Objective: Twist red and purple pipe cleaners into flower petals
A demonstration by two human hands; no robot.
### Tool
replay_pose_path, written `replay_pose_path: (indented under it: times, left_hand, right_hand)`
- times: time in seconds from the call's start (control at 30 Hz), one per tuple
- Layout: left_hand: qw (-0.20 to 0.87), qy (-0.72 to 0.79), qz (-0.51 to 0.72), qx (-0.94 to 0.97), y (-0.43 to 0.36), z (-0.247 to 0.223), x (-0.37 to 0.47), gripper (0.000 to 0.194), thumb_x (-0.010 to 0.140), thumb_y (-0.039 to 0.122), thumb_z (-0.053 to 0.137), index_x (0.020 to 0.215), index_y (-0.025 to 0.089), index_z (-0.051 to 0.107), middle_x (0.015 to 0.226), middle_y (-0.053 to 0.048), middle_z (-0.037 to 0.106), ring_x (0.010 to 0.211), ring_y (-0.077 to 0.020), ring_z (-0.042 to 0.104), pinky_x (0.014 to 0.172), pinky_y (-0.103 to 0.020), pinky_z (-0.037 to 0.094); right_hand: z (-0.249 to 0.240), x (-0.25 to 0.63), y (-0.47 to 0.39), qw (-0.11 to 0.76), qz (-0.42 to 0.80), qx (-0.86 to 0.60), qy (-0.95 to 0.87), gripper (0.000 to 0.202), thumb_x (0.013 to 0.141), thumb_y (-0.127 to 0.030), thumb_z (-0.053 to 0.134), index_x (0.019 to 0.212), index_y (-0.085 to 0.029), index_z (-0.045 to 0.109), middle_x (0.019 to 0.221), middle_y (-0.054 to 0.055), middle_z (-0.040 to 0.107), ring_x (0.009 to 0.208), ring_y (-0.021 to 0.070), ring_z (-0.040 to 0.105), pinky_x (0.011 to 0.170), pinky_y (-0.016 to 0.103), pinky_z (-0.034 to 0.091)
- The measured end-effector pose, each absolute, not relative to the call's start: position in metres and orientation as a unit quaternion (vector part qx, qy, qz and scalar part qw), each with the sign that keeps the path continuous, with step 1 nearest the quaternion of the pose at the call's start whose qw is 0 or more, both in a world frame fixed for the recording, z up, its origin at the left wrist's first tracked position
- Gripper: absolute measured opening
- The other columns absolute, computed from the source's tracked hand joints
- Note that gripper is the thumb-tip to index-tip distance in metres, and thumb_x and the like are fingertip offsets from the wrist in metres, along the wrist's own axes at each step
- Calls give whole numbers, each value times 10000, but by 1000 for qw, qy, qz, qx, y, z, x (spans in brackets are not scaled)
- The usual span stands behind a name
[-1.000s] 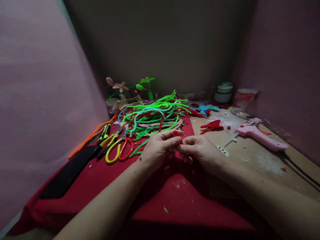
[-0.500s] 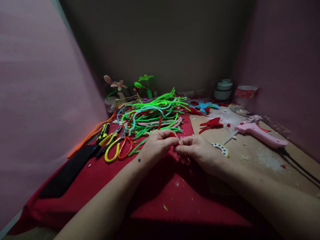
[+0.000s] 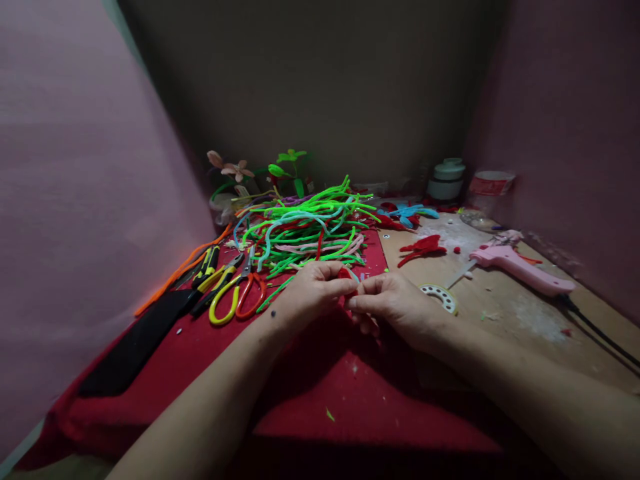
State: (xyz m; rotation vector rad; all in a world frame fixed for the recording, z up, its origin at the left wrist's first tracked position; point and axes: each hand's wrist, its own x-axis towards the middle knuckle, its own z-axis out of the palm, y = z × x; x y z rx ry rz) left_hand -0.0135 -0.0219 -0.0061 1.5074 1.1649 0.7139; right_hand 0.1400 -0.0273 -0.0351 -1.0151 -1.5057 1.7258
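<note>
Just in front of the pile, my two hands meet over a small red fuzzy pipe cleaner piece (image 3: 344, 274). Thumb and fingers of my left hand (image 3: 314, 288) are closed on it. My right hand (image 3: 395, 303) pinches at its near right side, fingertips against those of the left; the fingers cover most of the piece, so its full shape is hidden. Behind them lies a heap of pipe cleaners (image 3: 305, 230), mostly green with some pale blue, pink and red. A finished-looking red pipe cleaner shape (image 3: 424, 247) rests on the board to the right.
Scissors (image 3: 231, 303) with yellow and red handles, pliers (image 3: 217, 283) and a black flat strip (image 3: 135, 343) lie left on the red cloth (image 3: 300, 413). On the right board are a white tape ring (image 3: 443, 299) and a pink glue gun (image 3: 525, 268) with its cord. Fuzzy flowers (image 3: 239, 170) stand behind.
Both hands have stayed at nearly the same spot. The right fingers have shifted slightly left and curled against the red piece, of which a little more shows now.
</note>
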Motion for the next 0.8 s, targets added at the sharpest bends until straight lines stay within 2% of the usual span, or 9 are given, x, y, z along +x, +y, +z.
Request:
replay_pose_path:
  times: [0.17, 0.37, 0.47, 0.67, 0.73, 0.8]
  left_hand:
    - [468, 500, 306, 662, -25, -4, -10, 128, 704, 251, 574, 654, 133, 577, 532, 38, 509, 436, -33, 381, 410, -159, 257]
    - [538, 467, 358, 604, -23, -7, -13, 235, 737, 381, 585, 711, 148, 576, 452, 69, 427, 366, -30, 312, 370, -170, 216]
    - [540, 457, 393, 588, -23, -8, -15, 245, 747, 400, 577, 758, 156, 594, 437, 69, 428, 353, -32, 304, 362, -172, 195]
    - [423, 513, 412, 623, -27, -5, -8, 212, 725, 350, 598, 680, 143, 608, 429, 51, 452, 381, -48, 339, 384, -188, 241]
    - [369, 525, 428, 637, -28, -5, -5, 190, 720, 328, 600, 690, 142, 620, 449, 48, 462, 399, -51, 355, 400, -191, 261]
    - [373, 524, 427, 636, -29, -5, -4, 193, 723, 333, 592, 742, 145, 628, 484, 42, 488, 409, -56, 370, 411, -196, 273]
  right_hand:
    - [-37, 140, -26, 329, 649, -386, -567, 156, 658, -212, 580, 525, -131, 571, 435, -2, 544, 364, 73, 444, 380, 197, 311]
    - [-34, 144, -25, 344, 653, -399, -544, 184, 662, -245, 602, 512, -144, 566, 399, -17, 520, 331, 70, 402, 340, 201, 261]
    - [-32, 144, -25, 352, 650, -404, -539, 192, 653, -228, 612, 490, -143, 557, 377, -18, 503, 324, 70, 397, 338, 202, 255]
    - [-30, 143, -25, 352, 648, -411, -536, 204, 658, -220, 615, 481, -142, 550, 374, -15, 502, 321, 64, 396, 341, 199, 255]
    - [-30, 144, -25, 345, 650, -421, -531, 207, 668, -242, 611, 493, -148, 553, 372, -16, 503, 309, 67, 382, 323, 202, 237]
    - [-32, 144, -24, 347, 650, -423, -528, 199, 667, -246, 608, 500, -151, 556, 376, -16, 505, 310, 70, 381, 320, 203, 236]
